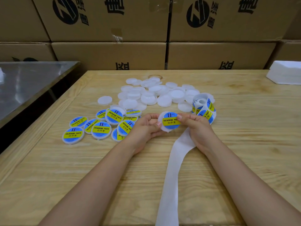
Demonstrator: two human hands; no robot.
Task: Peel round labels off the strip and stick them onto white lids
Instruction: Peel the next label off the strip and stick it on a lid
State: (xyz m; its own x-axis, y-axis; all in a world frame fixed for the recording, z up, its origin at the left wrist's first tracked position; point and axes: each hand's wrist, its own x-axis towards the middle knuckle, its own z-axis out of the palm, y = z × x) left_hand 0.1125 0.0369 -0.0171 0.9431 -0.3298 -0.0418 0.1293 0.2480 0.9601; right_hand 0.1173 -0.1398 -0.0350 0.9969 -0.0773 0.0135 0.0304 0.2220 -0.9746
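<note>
holding one white lid just above the middle of the desk, face tilted toward the camera. gripping its left rim with the left hand, fingers curled round it. pinching its right side with the right hand, thumb pressing on the round label across its face. toward the far edge, a loose pile of bare lids; left of the hands, a cluster of labelled lids. just beside the right hand, the label roll, with blank backing strip trailing under that hand to the near edge. beyond the far edge, stacked cardboard boxes; near the far right corner, a white foam block.
</note>
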